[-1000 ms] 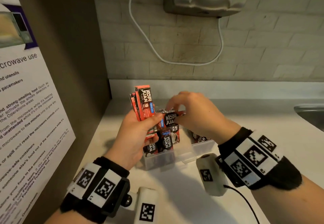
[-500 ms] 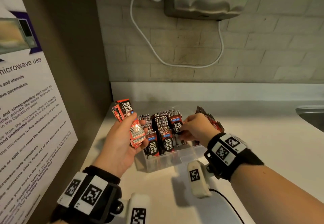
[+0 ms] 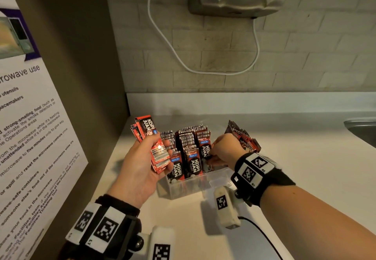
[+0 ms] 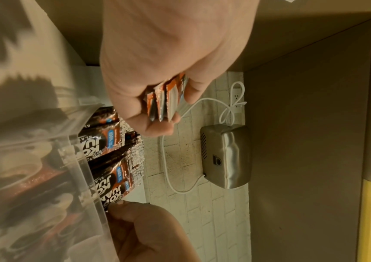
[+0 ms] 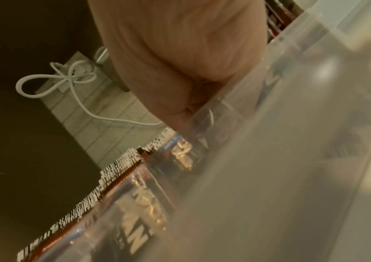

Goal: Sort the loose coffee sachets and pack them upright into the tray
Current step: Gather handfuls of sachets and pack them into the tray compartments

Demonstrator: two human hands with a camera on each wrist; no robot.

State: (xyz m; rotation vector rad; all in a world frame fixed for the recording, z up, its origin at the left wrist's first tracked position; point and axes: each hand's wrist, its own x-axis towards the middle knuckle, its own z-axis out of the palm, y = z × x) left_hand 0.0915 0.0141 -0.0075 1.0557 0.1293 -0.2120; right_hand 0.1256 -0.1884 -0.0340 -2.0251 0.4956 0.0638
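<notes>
Head view, wall notice (image 3: 30, 137): readable in part, "microwave use", "utensils", "pacemakers", "strong-smelling food", "five minutes"; smaller print too fine to read.
Left hand (image 3: 140, 164): curled round a fanned bundle of loose sachets (image 3: 152, 143), held just left of the tray, above the tabletop (image 3: 305, 178).
Bundle print: "KOPI JUAN" on the top red sachet, barcodes on the lower ones.
Tray (image 3: 195, 186): clear plastic, on the tabletop near the corner, rows of dark packed sachets (image 3: 193, 149) standing upright, printed "KOPI JUAN" and "100%" on a blue patch.
Right hand (image 3: 225, 149): fingers curled into the tray's right part, pinching a dark sachet.
Step judged: seating that sachet upright; best slid straight down against its row, label forward, neighbours kept from tipping.
Red pile (image 3: 244, 137): behind the right hand, print unreadable.
</notes>
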